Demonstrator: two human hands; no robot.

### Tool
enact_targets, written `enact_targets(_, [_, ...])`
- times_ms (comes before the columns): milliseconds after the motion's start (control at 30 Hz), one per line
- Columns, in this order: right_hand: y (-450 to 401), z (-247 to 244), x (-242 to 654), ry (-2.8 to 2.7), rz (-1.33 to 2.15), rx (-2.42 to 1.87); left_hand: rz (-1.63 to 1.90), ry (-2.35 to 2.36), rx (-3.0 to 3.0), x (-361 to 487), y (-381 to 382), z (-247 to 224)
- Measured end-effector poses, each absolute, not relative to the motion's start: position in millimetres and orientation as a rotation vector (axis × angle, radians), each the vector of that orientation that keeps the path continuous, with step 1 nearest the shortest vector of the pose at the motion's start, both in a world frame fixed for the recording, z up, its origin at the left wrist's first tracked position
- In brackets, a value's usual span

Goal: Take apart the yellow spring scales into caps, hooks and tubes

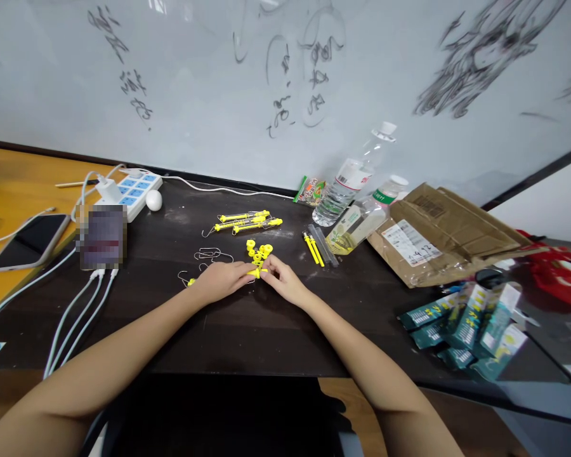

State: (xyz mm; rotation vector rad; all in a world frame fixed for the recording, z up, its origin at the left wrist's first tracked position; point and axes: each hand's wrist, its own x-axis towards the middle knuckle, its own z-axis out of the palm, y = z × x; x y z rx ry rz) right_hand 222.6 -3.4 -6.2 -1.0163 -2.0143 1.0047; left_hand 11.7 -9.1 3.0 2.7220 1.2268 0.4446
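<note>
Near the middle of the dark table, my left hand (pixel 223 280) is closed around a yellow spring scale, whose hooked end sticks out to the left. My right hand (pixel 285 282) pinches the small yellow end piece (pixel 258 273) at the right. Just beyond my fingertips lies a pile of small yellow round parts (pixel 259 250). Metal hooks (pixel 212 255) rest behind my left hand. Several finished-looking yellow spring scales (pixel 247 221) lie farther back. To the right are yellow rods (pixel 314 248) beside clear tubes (pixel 324 245).
Two bottles (pixel 345 190) (pixel 366 216) and a snack packet (pixel 309 190) stand or lie at the back right, near a brown parcel (pixel 438 235). Green boxes (pixel 466 324) lie at right. A power strip (pixel 136 192), cables and a phone (pixel 30 241) are at left.
</note>
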Motion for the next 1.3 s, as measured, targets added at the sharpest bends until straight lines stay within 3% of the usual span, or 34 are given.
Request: enact_targets(1300, [-5.1,-2.6,222.3,-2.057,0.965,-1.079,0.454,1.202,2.747,11.8,-8.8,2.3])
